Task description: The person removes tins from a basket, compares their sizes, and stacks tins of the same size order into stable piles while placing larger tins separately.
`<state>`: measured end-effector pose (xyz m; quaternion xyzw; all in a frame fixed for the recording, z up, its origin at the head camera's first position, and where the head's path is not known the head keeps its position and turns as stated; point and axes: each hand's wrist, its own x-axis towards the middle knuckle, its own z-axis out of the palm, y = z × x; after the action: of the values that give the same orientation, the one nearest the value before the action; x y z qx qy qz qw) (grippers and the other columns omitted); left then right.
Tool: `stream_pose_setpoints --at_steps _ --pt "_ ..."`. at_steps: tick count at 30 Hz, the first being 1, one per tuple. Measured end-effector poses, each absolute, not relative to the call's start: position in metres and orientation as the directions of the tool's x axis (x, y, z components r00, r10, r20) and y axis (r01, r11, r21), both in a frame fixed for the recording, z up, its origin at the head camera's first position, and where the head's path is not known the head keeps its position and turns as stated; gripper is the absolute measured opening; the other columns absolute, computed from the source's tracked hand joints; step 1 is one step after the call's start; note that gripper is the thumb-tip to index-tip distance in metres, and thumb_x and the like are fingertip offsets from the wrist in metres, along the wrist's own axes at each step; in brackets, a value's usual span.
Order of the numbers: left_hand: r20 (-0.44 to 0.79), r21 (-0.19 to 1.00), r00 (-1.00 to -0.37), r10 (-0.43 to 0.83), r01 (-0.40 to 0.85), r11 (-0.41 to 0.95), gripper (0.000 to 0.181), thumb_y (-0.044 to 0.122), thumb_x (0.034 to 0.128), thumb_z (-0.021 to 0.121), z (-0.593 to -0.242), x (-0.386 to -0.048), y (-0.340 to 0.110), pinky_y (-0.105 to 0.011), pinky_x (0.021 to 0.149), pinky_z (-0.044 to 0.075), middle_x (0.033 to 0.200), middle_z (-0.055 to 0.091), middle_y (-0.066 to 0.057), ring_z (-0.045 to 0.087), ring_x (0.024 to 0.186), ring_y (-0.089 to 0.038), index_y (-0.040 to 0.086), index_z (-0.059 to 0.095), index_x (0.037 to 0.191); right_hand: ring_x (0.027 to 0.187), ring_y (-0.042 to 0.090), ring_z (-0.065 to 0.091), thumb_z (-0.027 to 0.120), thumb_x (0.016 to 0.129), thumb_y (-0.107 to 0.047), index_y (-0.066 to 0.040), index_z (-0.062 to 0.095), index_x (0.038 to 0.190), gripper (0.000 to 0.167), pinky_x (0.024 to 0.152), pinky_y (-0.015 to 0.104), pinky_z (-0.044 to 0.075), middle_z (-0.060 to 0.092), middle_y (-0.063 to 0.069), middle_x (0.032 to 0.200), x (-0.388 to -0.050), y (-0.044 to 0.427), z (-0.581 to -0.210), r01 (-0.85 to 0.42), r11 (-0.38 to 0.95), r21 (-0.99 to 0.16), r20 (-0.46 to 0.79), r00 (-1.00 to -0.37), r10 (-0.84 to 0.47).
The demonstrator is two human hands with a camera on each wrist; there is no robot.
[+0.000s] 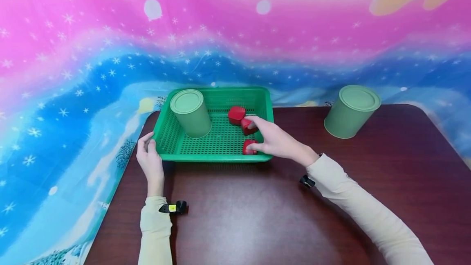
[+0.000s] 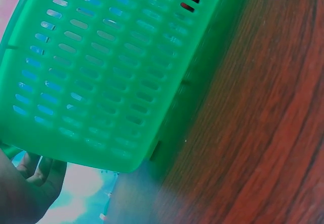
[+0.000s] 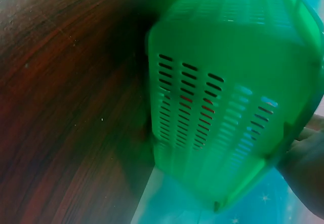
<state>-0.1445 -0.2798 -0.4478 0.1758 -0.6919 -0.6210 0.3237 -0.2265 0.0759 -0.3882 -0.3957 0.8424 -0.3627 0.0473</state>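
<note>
A green plastic basket [image 1: 217, 158] with slotted walls stands on the table. My left hand [image 1: 150, 160] grips the rim at its left end; in the left wrist view its curled fingers [image 2: 43, 171] show at the basket's end. Over the basket's right rim reaches my right hand [image 1: 274, 138], thumb and fingers spread apart. Its thumb touches the nearest red piece [image 1: 249, 147], while the fingers touch a middle red piece [image 1: 248, 126]. Behind them lies a red block [image 1: 236, 115]. A light green lidded can [image 1: 192, 117] stands in the basket's left part.
Another light green lidded can [image 1: 347, 115] stands to the right on the dark brown table [image 1: 235, 216]. A printed cloth [image 1: 228, 52] hangs behind the table and along its left side. Both wrists wear black straps.
</note>
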Motion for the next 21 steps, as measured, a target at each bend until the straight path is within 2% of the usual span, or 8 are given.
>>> stream_pose_setpoints --at_steps 8,17,21 --pt "0.234 0.972 -0.726 -0.647 0.154 0.179 0.033 0.017 0.1122 0.045 -0.446 -0.144 -0.279 -0.022 0.048 0.028 0.133 0.058 -0.006 0.025 0.042 -0.007 0.002 0.061 0.137 0.119 0.029 0.061 0.087 0.087 -0.026 -0.003 0.040 0.154 0.085 0.093 0.042 0.054 0.064 0.013 0.128 -0.225 0.069 -0.388 -0.678 0.497 -0.541 0.137 -0.655 -0.743" --pt "0.235 0.972 -0.725 -0.648 0.157 0.176 0.034 0.018 0.1124 0.045 -0.445 -0.144 -0.279 -0.022 0.048 0.028 0.134 0.058 -0.005 0.025 0.042 -0.008 0.002 0.061 0.137 0.114 0.028 0.063 0.088 0.085 -0.026 -0.004 0.041 0.153 0.085 0.088 0.042 0.055 0.066 0.012 0.124 -0.225 0.065 -0.385 -0.695 0.532 -0.484 0.113 -0.652 -0.750" --pt "0.229 0.973 -0.727 -0.647 0.151 0.175 0.034 0.017 0.1123 0.045 -0.446 -0.144 -0.279 -0.022 0.049 0.028 0.134 0.058 -0.006 0.025 0.043 -0.008 0.002 0.061 0.138 0.106 0.023 0.064 0.089 0.084 -0.029 -0.005 0.043 0.152 0.085 0.083 0.040 0.055 0.066 0.012 0.124 -0.225 0.062 -0.385 -0.699 0.559 -0.445 0.096 -0.658 -0.747"
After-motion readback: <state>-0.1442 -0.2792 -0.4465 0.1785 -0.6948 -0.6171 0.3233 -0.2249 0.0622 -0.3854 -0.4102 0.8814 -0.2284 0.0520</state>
